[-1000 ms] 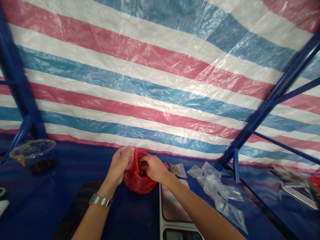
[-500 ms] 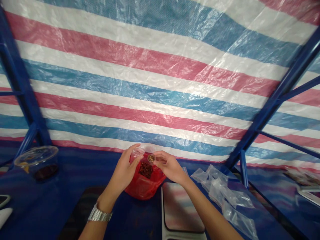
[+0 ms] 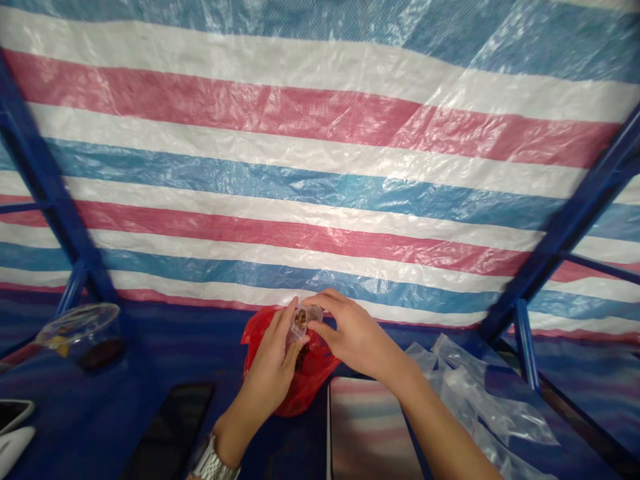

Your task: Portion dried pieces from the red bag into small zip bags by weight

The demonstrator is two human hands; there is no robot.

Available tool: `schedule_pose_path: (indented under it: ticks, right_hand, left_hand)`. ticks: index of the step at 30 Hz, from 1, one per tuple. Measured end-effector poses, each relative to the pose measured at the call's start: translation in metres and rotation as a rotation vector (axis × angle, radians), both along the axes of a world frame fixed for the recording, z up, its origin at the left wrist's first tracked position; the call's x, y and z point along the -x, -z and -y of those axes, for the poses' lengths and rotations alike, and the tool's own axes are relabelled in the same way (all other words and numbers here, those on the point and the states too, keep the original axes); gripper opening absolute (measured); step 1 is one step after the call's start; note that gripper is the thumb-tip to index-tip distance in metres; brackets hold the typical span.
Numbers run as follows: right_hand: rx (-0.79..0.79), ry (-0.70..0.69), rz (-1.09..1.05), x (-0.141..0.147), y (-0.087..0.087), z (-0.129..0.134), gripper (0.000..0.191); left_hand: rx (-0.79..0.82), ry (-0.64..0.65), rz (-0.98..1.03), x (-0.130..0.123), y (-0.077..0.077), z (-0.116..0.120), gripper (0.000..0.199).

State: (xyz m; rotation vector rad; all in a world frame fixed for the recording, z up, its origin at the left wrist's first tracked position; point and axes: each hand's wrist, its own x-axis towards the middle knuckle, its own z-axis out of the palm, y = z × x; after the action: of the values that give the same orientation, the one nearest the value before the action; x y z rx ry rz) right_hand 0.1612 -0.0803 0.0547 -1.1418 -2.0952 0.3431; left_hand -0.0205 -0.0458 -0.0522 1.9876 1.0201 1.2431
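My left hand (image 3: 269, 368) is closed on a small clear plastic bag (image 3: 296, 333), holding its mouth up over a red plastic bag (image 3: 311, 380). My right hand (image 3: 353, 337) pinches a small clear cup (image 3: 314, 312), tilted against the opening of the clear bag. Brownish dried bits show at the mouth between the two hands; whether they lie in the cup or the bag I cannot tell. Inside the open red bag are more dark brown bits (image 3: 301, 359), mostly covered by my left hand.
A flat scale (image 3: 373, 427) with a shiny top stands right of the red bag. Clear plastic bags (image 3: 480, 393) lie farther right. On the left are a black phone (image 3: 173, 427) and a clear tub (image 3: 103, 333) with dark contents. Blue frame bars and a striped sheet rise behind.
My right hand has brought the filled cup over to the clear bag's mouth and tilted it. My left hand has turned inward with the clear bag. The view has shifted slightly.
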Motion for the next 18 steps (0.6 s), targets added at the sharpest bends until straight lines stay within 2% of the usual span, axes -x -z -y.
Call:
schedule_pose_path:
  ticks: [5, 11, 14, 18]
  right_hand:
    - [-0.054, -0.044, 0.133, 0.002, 0.009, 0.001, 0.043]
    - [-0.150, -0.115, 0.113, -0.001, 0.017, -0.005, 0.054]
    - [-0.168, -0.105, 0.064, 0.000, 0.017, -0.005, 0.050]
    - [-0.212, -0.003, 0.014, 0.002, 0.018, -0.004, 0.040]
  left_hand:
    - [0.013, -0.003, -0.053, -0.006, 0.008, 0.000, 0.064]
    - [0.017, -0.005, 0.025, -0.009, 0.000, 0.001, 0.057]
    - [0.039, -0.012, 0.075, -0.007, -0.005, 0.001, 0.056]
    - [0.096, -0.035, 0.118, -0.002, -0.012, 0.001, 0.064]
